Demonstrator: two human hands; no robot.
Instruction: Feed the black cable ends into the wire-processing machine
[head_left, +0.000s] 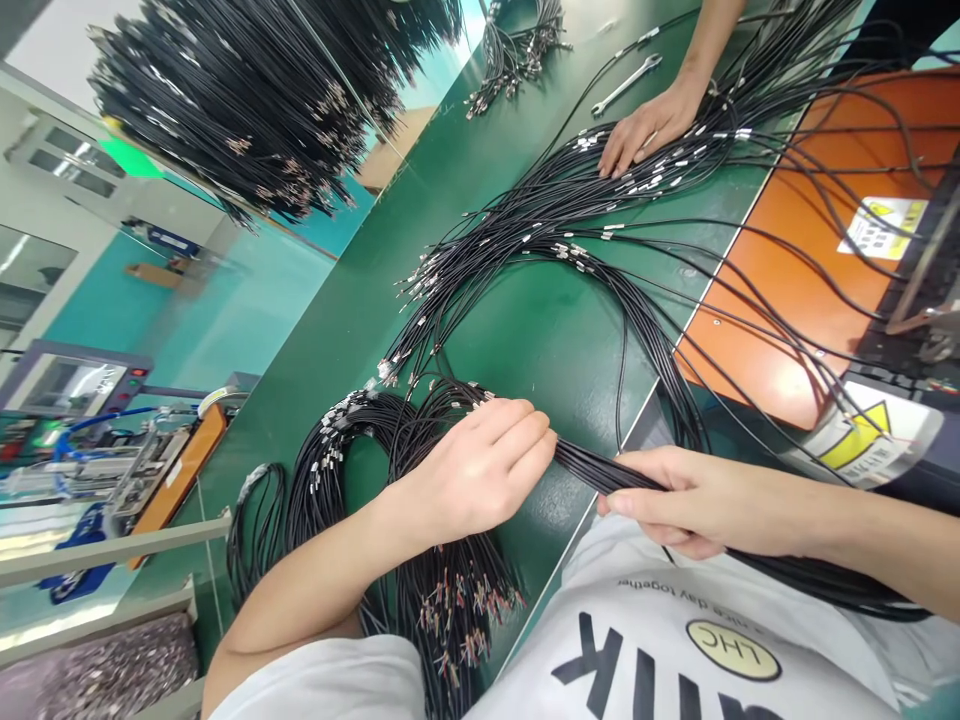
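Note:
A thin bundle of black cables [581, 466] stretches between my two hands, just in front of my shirt. My left hand [484, 465] is closed around it, fingers curled over the top. My right hand [686, 500] grips the same bundle farther right, thumb along its upper side; the cables continue under my right forearm. Beyond and below my left hand lies a pile of black cables [307, 470] with white labels. Stripped ends with reddish and white wires [465, 610] hang below my left forearm.
Another person's hand [652, 130] rests on a long labelled cable spread [510, 220] across the green table [540, 330]. A wrench [626, 85] lies behind it. More cables [247, 100] hang at upper left. An orange panel [810, 250] with warning stickers stands right.

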